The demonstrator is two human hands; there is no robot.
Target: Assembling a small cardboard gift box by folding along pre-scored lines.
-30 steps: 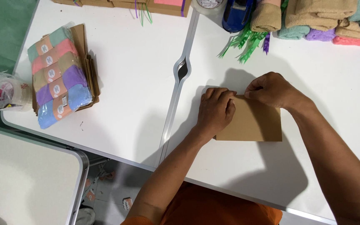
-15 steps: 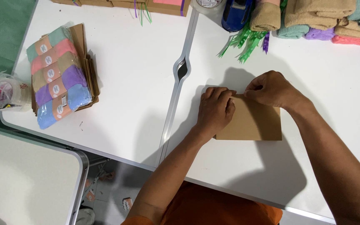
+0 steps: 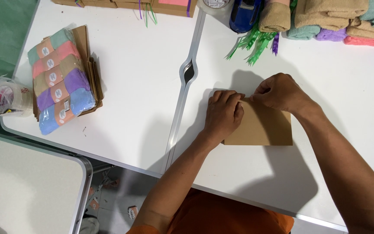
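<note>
- Head view: a flat brown cardboard envelope [image 3: 260, 128] is seen lying on the white folding table [image 3: 143, 86], just right of the table's centre seam.
- The left hand [image 3: 224, 115] is laid on the envelope's left part, fingers curled and pressed down onto its top edge.
- The right hand [image 3: 280, 92] is set at the same top edge, fingertips pinched on the card there, touching the left fingertips.
- Well apart, at the left, a wrapped stack of pastel rolled towels [image 3: 59, 80] is noted on brown card sheets; green plastic ribbon strips [image 3: 254, 41] lie beyond the hands.
- Risk, as judged: if pressure is eased on the left, the card could slide and the edge be creased crooked.
</note>
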